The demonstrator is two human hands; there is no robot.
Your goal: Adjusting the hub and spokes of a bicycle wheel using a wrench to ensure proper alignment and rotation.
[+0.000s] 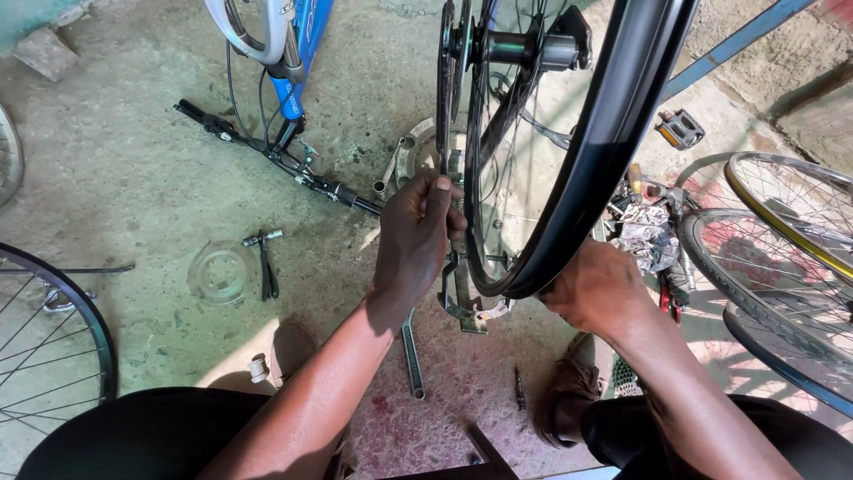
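The bicycle wheel (569,151) stands upright between the 2 hands, its black rim rising away from them to the hub (533,49) at the far top. The right hand (595,289) is closed around the rim's lowest arc, nearest the body. Just beyond, the left hand (418,240) pinches a thin metal tool (442,133) that runs straight up beside the spokes (502,178).

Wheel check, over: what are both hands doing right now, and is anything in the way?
Left hand gripping a tool at the wheel. Right hand steadying the rim. Wrench on floor below, nothing blocking.
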